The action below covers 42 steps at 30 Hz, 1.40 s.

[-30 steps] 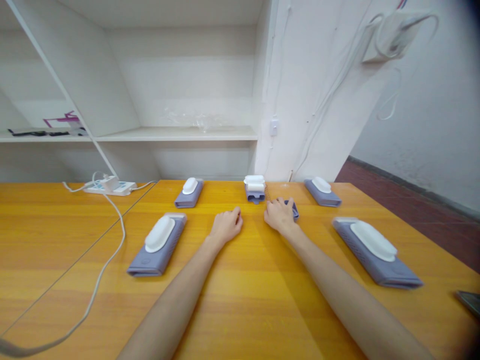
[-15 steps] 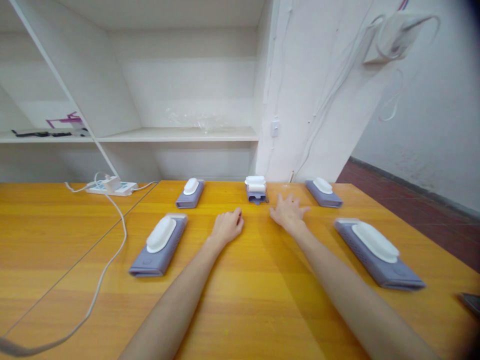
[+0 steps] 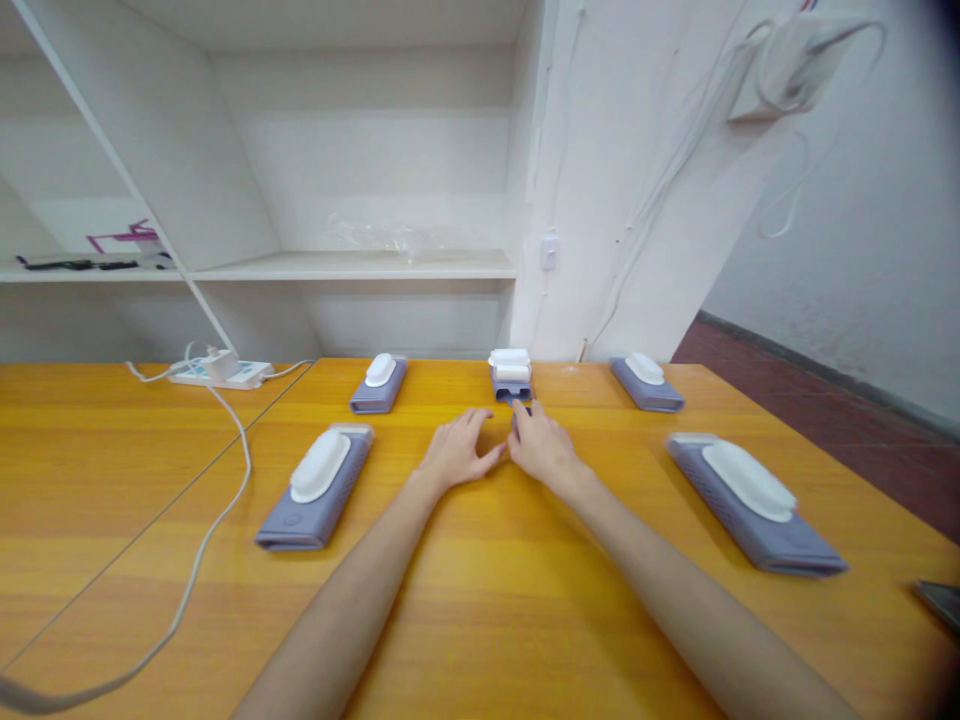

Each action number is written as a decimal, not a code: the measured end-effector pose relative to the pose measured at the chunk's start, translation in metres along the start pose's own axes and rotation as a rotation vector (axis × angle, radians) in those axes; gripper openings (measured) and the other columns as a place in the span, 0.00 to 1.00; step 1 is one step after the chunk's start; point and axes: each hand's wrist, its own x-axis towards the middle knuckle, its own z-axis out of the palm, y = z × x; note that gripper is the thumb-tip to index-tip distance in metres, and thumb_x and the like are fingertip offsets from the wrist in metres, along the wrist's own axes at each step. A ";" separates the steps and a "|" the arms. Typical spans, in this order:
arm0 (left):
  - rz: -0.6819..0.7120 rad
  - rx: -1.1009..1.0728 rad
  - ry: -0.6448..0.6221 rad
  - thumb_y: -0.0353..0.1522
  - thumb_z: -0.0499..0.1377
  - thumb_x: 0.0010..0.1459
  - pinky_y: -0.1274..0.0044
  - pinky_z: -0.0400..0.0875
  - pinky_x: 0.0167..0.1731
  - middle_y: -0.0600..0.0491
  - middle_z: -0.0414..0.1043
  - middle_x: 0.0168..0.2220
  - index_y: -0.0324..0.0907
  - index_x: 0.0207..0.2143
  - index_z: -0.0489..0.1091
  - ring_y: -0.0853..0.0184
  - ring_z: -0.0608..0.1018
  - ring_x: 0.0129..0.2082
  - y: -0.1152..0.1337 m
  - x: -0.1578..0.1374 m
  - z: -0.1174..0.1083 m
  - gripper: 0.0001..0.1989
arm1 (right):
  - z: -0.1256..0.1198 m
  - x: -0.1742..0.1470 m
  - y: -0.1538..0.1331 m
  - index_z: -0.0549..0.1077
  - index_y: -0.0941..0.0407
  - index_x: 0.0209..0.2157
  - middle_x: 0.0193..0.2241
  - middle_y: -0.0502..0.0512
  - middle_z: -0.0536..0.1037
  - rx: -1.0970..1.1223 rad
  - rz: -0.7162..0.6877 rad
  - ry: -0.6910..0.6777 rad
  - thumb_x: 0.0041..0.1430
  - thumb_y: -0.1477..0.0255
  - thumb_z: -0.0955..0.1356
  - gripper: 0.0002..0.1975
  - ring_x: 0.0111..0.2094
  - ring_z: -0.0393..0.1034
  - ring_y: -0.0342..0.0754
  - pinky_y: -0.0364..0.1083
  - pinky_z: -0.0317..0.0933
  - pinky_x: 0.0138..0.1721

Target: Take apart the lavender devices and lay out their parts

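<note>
My left hand (image 3: 455, 452) rests over the wooden table with thumb and fingers apart, holding nothing I can see. Close to its right, my right hand (image 3: 545, 447) has its fingers closed on a small dark purple piece (image 3: 517, 418), mostly hidden by the fingertips. Just beyond the hands stands a purple-grey case (image 3: 512, 393) with a white oval part and a white roller-like part on top. To the left lie two similar flat cases with white oval tops, a near one (image 3: 315, 492) and a far one (image 3: 379, 384).
On the right lie two more such cases, one near (image 3: 757, 505) and one far (image 3: 647, 382). A power strip (image 3: 244, 376) with a white cable (image 3: 199, 560) occupies the left. White shelving (image 3: 352, 268) stands behind the table (image 3: 480, 620). A dark object (image 3: 939, 603) sits at the right edge.
My right hand has moved left towards my left hand and closed on a small purple piece. My left hand has opened from a closed shape, its thumb now out.
</note>
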 end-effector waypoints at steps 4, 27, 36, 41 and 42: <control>0.121 -0.028 0.005 0.48 0.58 0.48 0.72 0.68 0.40 0.47 0.62 0.47 0.45 0.55 0.56 0.60 0.71 0.43 0.002 -0.001 -0.004 0.33 | 0.008 0.000 -0.010 0.58 0.58 0.56 0.52 0.63 0.65 0.241 -0.164 0.072 0.58 0.74 0.57 0.23 0.46 0.67 0.51 0.48 0.62 0.47; -0.071 0.137 0.150 0.38 0.54 0.59 0.73 0.64 0.42 0.50 0.63 0.40 0.43 0.40 0.63 0.64 0.68 0.42 -0.008 0.006 0.010 0.10 | 0.016 -0.007 0.018 0.71 0.57 0.38 0.40 0.60 0.71 -0.095 -0.285 0.158 0.60 0.71 0.62 0.09 0.43 0.62 0.52 0.47 0.53 0.43; 0.080 0.257 0.080 0.36 0.53 0.60 0.70 0.62 0.40 0.49 0.65 0.40 0.43 0.38 0.65 0.62 0.67 0.42 -0.002 0.006 0.005 0.07 | 0.021 -0.014 0.015 0.73 0.58 0.38 0.38 0.61 0.74 -0.202 -0.239 0.091 0.60 0.78 0.58 0.14 0.42 0.63 0.53 0.49 0.53 0.40; 0.082 0.288 0.065 0.36 0.50 0.61 0.70 0.61 0.41 0.48 0.65 0.40 0.43 0.38 0.66 0.62 0.67 0.42 0.001 0.006 0.004 0.09 | 0.024 -0.019 0.008 0.71 0.60 0.46 0.44 0.63 0.73 -0.119 -0.221 0.109 0.62 0.73 0.57 0.16 0.47 0.63 0.53 0.49 0.54 0.45; 0.071 0.296 0.070 0.36 0.49 0.62 0.70 0.61 0.40 0.48 0.65 0.40 0.43 0.38 0.66 0.62 0.67 0.41 0.001 0.006 0.005 0.09 | 0.025 -0.018 0.008 0.70 0.60 0.47 0.45 0.63 0.72 -0.101 -0.225 0.109 0.62 0.73 0.57 0.17 0.48 0.63 0.52 0.48 0.54 0.47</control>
